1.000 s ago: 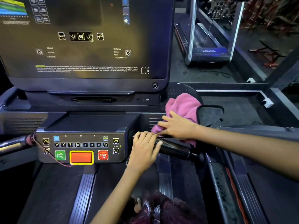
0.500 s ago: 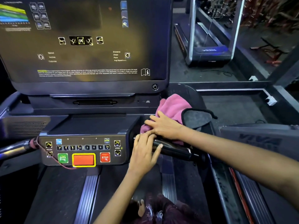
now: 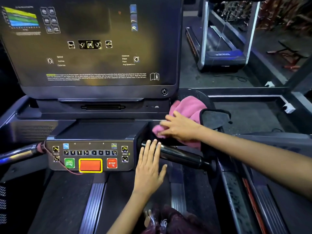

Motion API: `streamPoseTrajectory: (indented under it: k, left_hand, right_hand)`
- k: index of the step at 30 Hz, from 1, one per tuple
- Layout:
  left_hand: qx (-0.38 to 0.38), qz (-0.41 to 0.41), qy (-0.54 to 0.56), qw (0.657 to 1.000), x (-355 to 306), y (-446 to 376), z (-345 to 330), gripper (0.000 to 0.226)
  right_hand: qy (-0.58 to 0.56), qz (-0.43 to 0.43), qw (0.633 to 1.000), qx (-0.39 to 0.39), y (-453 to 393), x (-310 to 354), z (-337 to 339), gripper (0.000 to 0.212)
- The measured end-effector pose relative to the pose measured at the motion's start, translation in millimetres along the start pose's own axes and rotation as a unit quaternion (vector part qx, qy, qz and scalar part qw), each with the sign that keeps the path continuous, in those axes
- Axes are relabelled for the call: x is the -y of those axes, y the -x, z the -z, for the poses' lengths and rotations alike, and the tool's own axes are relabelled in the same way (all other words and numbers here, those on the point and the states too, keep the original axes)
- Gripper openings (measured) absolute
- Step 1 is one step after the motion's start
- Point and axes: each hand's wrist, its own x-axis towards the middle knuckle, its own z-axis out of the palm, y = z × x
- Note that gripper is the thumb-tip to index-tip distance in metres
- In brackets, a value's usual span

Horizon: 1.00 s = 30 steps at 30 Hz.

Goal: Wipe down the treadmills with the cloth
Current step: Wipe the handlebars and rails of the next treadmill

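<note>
I face a dark treadmill with a big screen [image 3: 94, 44] and a button console [image 3: 91, 156]. A pink cloth [image 3: 187, 107] lies bunched in the recess to the right of the console. My right hand [image 3: 180, 126] presses flat on the cloth with fingers spread. My left hand [image 3: 150, 166] is below it, fingers straight, with the fingertips over the inner end of the black right handlebar [image 3: 182, 156] and holding nothing. A grey cloth with a black edge [image 3: 214, 119] sits just right of the pink one.
The left handlebar [image 3: 22, 153] sticks out beside the console, with a thin red cord hanging from it. The treadmill belt [image 3: 67, 200] runs below. A second treadmill [image 3: 219, 48] stands at the back right, beyond a dark frame rail [image 3: 253, 97].
My left hand has uncurled from the right handlebar and now has straight fingers. My right hand has slid the pink cloth a little to the left along the recess.
</note>
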Motion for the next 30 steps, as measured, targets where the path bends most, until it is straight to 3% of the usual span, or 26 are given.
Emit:
streamPoseTrajectory:
  k: [3,5,11,15,19,25,30]
  left_hand:
    - [-0.011,0.006,0.009,1.000,-2,-1,0,0.071]
    - [-0.020,0.006,0.020,1.000,-2,-2,-1,0.070]
    - [-0.041,-0.007,0.008,0.999,3,-4,-1,0.066]
    - [-0.032,-0.015,-0.017,0.999,7,-5,5,0.061]
    - [-0.025,-0.010,-0.018,0.999,6,-5,7,0.060]
    - [-0.025,-0.010,-0.027,0.999,6,-5,4,0.062]
    - [-0.022,-0.008,-0.038,0.999,5,-4,2,0.063]
  right_hand:
    - [-0.059,-0.111,0.992,-0.013,-11,9,5,0.034]
    - [-0.045,-0.113,0.993,0.000,-15,30,2,0.037]
    - [0.035,0.069,0.997,0.029,15,18,0,0.035]
    - [0.048,0.129,0.983,0.119,39,-8,3,0.028]
    - [0.027,0.068,0.978,0.197,46,-20,9,0.034]
    - [-0.125,-0.140,0.945,0.268,70,-60,26,0.029]
    - [0.015,-0.045,0.957,0.285,57,16,9,0.031]
